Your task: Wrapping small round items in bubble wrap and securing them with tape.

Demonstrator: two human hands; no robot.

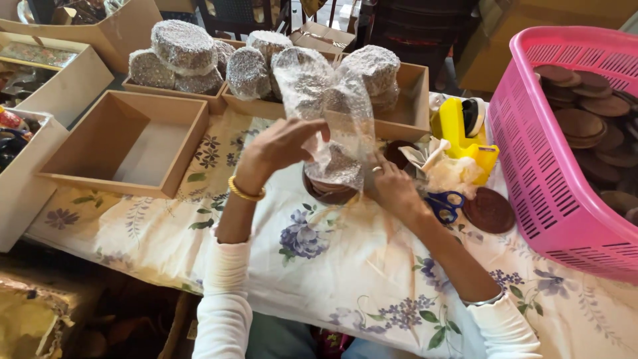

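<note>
At the far left a white cardboard box sits at the edge of the worktop, which is covered with a cream cloth printed with purple flowers. Just right of it lies an empty shallow brown cardboard tray. Behind that, a second brown tray holds round bundles wrapped in bubble wrap, stacked one on another.

The left hand, with a gold bangle at the wrist, is raised above the worktop; its fingers pinch the upper part of a clear sheet of bubble wrap. The sheet hangs down over a round dark brown wooden bowl that rests on the cloth near the middle of the worktop. The right hand lies against the right side of the bowl, its fingers pressing the lower edge of the wrap to it.

Behind the hands a long brown cardboard tray carries more wrapped bundles. Right of the right hand lie blue-handled scissors, crumpled white paper, a yellow tape dispenser and a flat round brown wooden disc. At the far right stands a pink plastic basket filled with brown wooden discs.
</note>
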